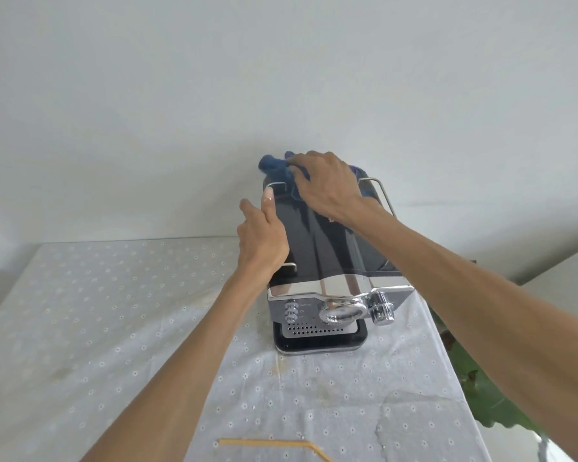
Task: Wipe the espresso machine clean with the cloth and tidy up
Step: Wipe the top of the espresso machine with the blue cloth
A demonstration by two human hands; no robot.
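Note:
A black and chrome espresso machine point(327, 258) stands on the table, its drip tray facing me. My right hand point(327, 185) presses a bunched blue cloth point(274, 166) against the far back of the machine's black top. My left hand point(264, 238) rests on the machine's left top edge beside the wire rail point(274, 185), thumb up against the rail, fingers curled over the side and holding nothing loose. Part of the cloth is hidden under my right hand.
The table carries a pale dotted tablecloth point(114, 311). A thin yellow stick point(274, 443) lies near the front edge. Green leaves point(481, 388) show past the table's right edge. A plain white wall rises right behind the machine.

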